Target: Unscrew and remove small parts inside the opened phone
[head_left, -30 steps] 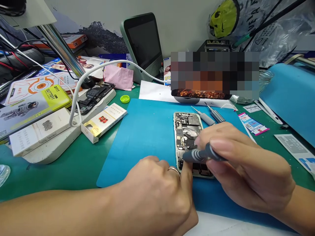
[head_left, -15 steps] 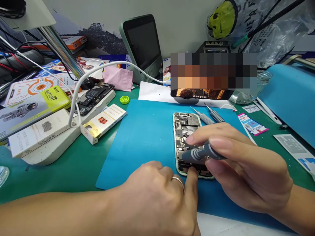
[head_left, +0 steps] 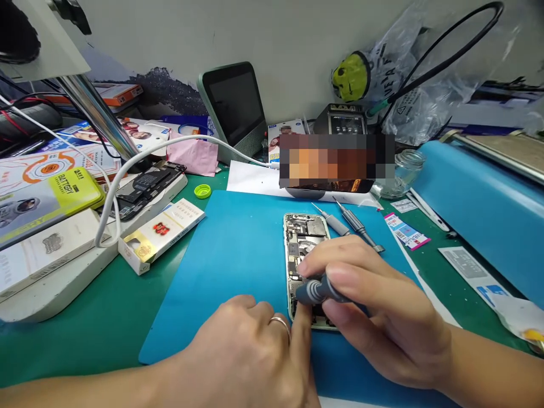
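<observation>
My right hand (head_left: 378,306) comes in palm inward, thumb and fingers pinched closed around the driver (head_left: 315,290), which leans left over the phone's lower-left part; I can't see its bit. My left hand (head_left: 255,354) lies knuckles up, index finger straight out and touching the phone's lower end, the rest curled; I can't tell whether they have hold of anything. The phone (head_left: 299,243) lies opened, its innards up, on the blue mat (head_left: 238,249), under my right fingers.

Half a second ago my left fingertip was at the middle of the phone's lower end; now it is further left, partly behind the driver. My right-hand grip is unchanged. My view has tilted up.
</observation>
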The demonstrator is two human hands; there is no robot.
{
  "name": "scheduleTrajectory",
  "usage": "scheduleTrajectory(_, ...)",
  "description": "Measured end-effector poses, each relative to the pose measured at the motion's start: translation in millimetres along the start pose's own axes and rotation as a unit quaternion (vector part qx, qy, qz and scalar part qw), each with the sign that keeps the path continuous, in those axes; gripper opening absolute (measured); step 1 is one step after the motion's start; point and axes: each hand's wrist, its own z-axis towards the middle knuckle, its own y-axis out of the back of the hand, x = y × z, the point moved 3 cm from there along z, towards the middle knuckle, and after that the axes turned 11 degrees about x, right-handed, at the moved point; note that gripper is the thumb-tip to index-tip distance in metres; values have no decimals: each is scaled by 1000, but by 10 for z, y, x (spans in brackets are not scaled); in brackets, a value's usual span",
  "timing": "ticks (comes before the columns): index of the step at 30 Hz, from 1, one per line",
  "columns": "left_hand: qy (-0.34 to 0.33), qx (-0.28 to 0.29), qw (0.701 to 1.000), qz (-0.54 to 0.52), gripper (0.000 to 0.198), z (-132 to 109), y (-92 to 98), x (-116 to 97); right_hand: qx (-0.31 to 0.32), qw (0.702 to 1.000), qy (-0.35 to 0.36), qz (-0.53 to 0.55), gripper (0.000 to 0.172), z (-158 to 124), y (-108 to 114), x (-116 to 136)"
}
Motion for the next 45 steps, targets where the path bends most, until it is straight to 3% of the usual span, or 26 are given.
scheduleTrajectory(12, -11, -24, 1000, -5, 16, 15, 4, 43, 7, 1000, 1, 12, 61, -30, -16, -1)
scheduleTrajectory(19, 3, -23, 1000, -10, 7, 19, 18, 47, 15, 1000, -9, 16, 60, -34, -32, 5)
scheduleTrajectory(26, -10, 3, 1000, -7, 10, -11, -21, 34, 16, 1000, -10, 24, 61, -48, -46, -2)
scheduleTrajectory(31, -8, -12, 1000, -9, 6, 13, -20, 46, 27, 999, -4, 34, 63, -50, -43, 0)
scheduleTrajectory(45, -10, -18, 1000, -17, 17, 17, -9, 35, 23, 1000, -14, 9, 58, -69, -16, 16)
